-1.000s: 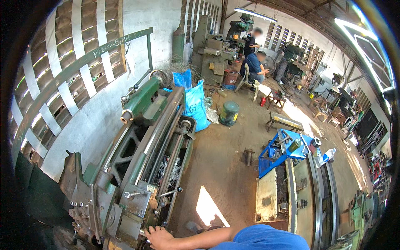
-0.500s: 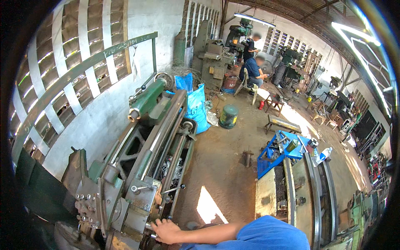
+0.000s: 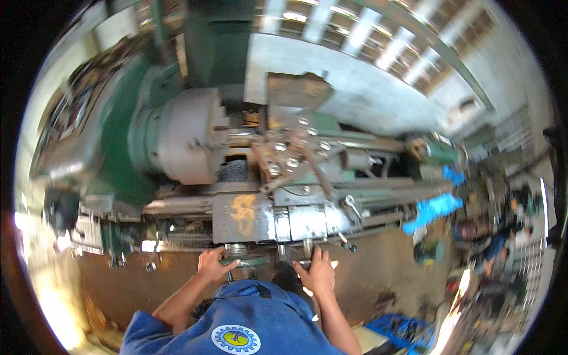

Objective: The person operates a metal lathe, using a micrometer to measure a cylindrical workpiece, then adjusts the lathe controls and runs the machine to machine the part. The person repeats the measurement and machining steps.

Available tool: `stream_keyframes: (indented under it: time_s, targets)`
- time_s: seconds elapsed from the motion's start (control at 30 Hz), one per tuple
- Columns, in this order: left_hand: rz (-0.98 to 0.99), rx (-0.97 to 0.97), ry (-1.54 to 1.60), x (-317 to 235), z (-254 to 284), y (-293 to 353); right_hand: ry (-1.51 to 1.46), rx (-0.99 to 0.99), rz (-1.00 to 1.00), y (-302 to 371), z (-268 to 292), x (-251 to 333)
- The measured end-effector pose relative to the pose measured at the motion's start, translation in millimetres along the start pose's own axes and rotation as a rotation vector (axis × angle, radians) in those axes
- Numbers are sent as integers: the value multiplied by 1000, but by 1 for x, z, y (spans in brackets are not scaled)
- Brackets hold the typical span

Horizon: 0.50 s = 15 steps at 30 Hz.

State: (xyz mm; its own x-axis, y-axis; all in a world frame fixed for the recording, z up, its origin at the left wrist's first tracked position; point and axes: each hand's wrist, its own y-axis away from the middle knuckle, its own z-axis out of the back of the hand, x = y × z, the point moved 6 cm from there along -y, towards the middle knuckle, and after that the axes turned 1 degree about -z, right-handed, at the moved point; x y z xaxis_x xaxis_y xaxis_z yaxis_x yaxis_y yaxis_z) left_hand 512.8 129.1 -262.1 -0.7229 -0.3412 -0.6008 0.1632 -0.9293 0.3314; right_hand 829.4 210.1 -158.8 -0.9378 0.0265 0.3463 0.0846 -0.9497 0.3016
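Left hand (image 3: 214, 264) grips the green handwheel (image 3: 254, 261) by its left side.

White wall (image 3: 361, 83) at one o'clock, slatted openings (image 3: 361, 29) above it. Brown floor (image 3: 130, 278) at eight o'clock, white glare (image 3: 62, 307) beyond. Sunlit strip (image 3: 455, 307) at four o'clock; blurred blue table (image 3: 387, 325) at five o'clock.

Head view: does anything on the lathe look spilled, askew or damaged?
Nothing looks clearly spilled, askew or damaged. A yellow mark on the lathe, beyond the left hand, stands out against grey metal; blur hides what it is.
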Motion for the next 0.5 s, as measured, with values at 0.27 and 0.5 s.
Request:
stream_keyframes:
  time_s: [0.27, 0.5]
  targets:
    - [-91, -42, 160, 31, -5, -6, 8, -53, -3, -3, -4, 2]
    - [-105, -52, 239, 42, -12, -7, 7, -33, -21, -5, -4, 1]
